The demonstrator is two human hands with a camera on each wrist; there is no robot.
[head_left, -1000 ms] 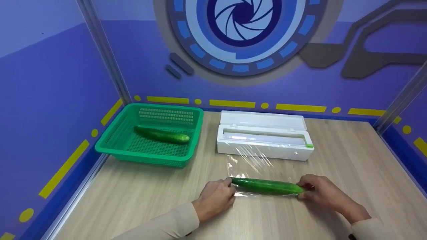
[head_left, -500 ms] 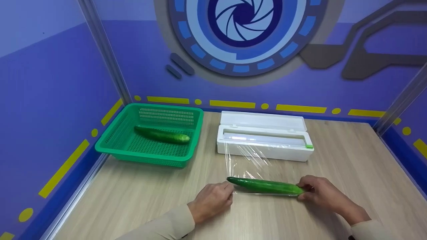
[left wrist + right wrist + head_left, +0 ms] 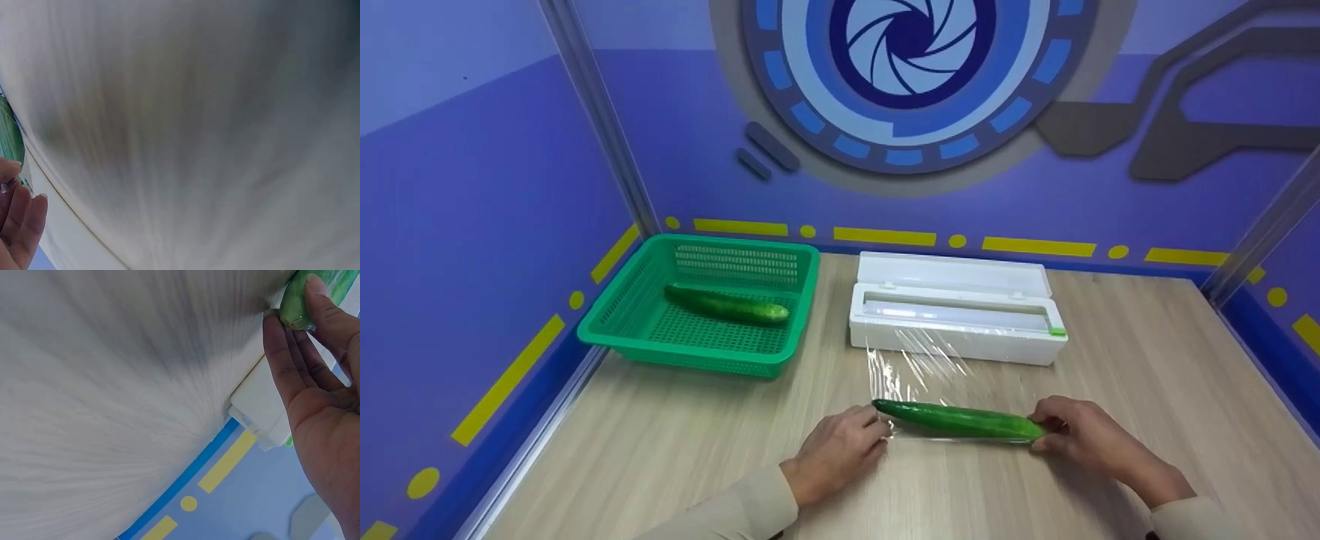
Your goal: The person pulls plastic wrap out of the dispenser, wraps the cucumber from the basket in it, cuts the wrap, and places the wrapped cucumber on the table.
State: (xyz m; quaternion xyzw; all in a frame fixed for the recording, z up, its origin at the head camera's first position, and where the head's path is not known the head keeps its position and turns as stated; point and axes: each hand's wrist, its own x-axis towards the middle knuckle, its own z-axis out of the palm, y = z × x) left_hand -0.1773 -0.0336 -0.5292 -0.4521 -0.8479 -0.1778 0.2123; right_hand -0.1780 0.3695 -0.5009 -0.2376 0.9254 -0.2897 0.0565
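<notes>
A cucumber [image 3: 960,420] lies crosswise on clear cling film [image 3: 915,375], which stretches from a white dispenser box [image 3: 960,341] toward me. With thumb and fingers, my right hand [image 3: 1084,435] grips the cucumber's pale right end; the right wrist view shows film around that end [image 3: 295,312]. Just off the dark left tip, my left hand [image 3: 844,450] pinches the film's edge. A crumpled bit of film shows between the left thumb and fingers [image 3: 25,219] in the left wrist view, where most of the picture is tabletop.
A green plastic basket [image 3: 682,354] stands at the back left, with another cucumber [image 3: 727,306] in it. The box lid [image 3: 952,274] is up, and a film roll [image 3: 952,315] shows inside. Blue-purple panels [image 3: 682,135] border the wooden table [image 3: 720,427].
My left hand drew slightly left off the cucumber's dark tip, then came back a little toward it. The film at the left now shows upright creases. The right hand keeps its hold.
</notes>
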